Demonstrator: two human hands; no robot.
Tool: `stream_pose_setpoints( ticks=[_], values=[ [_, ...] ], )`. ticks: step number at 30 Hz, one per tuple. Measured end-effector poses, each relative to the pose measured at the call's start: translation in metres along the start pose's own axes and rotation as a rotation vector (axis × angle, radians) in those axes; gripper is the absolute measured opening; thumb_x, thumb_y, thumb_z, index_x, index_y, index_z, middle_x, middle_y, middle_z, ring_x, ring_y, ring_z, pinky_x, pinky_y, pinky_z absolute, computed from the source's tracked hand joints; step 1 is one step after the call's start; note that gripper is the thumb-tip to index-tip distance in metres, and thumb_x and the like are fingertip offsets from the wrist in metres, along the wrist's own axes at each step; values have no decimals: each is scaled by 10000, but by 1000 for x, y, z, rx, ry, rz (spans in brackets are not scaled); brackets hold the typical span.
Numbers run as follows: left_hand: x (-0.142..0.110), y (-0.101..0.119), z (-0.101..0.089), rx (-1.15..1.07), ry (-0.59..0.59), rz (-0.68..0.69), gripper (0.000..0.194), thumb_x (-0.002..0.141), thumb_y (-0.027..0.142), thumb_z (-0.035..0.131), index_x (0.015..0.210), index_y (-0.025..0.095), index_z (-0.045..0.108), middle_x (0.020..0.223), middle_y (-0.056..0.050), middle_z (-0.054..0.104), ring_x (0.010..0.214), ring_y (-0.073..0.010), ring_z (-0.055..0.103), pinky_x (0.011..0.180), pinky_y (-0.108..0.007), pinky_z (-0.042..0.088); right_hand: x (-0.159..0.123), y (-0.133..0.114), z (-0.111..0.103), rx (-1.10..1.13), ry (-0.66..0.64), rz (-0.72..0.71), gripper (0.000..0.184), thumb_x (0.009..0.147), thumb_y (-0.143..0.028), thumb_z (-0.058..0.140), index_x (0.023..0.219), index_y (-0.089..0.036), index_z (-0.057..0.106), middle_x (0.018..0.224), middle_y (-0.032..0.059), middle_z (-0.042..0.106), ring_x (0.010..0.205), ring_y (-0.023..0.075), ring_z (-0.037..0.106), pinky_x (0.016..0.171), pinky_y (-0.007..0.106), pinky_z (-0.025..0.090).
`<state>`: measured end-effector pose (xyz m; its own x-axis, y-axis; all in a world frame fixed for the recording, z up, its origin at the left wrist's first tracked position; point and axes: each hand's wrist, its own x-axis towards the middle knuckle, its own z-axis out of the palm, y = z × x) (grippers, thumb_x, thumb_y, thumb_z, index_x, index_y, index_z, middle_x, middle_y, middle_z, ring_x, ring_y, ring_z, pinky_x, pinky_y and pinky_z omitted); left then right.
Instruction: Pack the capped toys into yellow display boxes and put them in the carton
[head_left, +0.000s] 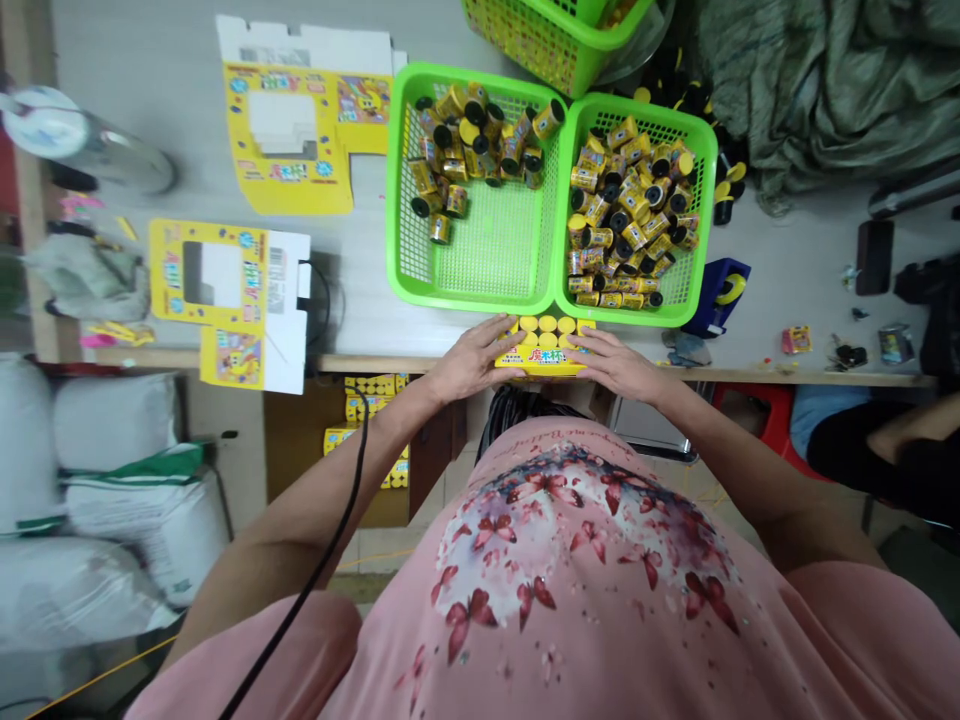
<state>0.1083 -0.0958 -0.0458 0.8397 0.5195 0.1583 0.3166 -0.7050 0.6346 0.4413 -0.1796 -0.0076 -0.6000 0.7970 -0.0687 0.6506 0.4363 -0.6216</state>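
A yellow cardboard box (541, 362) with rows of round yellow caps (547, 325) showing through its window rests at the table's front edge. My left hand (476, 358) is closed on the box's left end, and my right hand (613, 362) grips the right end. Just behind the box stand two green plastic baskets. The left basket (397, 240) is partly filled with small yellow tubs with black and yellow ends (450, 140). In the right basket (709, 190) the same kind of tubs are heaped more densely (630, 215).
Flattened yellow box blanks (341, 140) lie on the table's left side, with another blank (255, 300) nearer me. A blue tape dispenser (712, 300) stands right of the baskets. Below left, an open carton (300, 450) holds finished-looking yellow boxes. White sacks (112, 420) fill the floor. A person sits at far right.
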Motion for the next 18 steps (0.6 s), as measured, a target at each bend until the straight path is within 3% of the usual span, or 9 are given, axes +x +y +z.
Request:
stream_pose_setpoints(
  ticks=[14, 18],
  values=[
    [-3, 5, 0, -62, -8, -76, 663, 990, 594, 528, 1557, 265, 433, 1616, -158, 415, 1522, -325, 364, 1220, -578, 357, 4, -1, -3, -95, -20, -41, 454, 1047, -428, 460, 1441, -250, 602, 1490, 62, 612, 1411, 309, 515, 1152, 579, 497],
    [-3, 5, -2, -67, -2, -56, 668, 985, 577, 549, 1569, 280, 417, 1623, -150, 408, 1514, -316, 380, 1219, -564, 366, 0, 1, 0, -51, -13, -34, 491, 1051, -416, 461, 1507, -248, 521, 1557, 63, 540, 1482, 309, 434, 1209, 614, 421]
  ],
)
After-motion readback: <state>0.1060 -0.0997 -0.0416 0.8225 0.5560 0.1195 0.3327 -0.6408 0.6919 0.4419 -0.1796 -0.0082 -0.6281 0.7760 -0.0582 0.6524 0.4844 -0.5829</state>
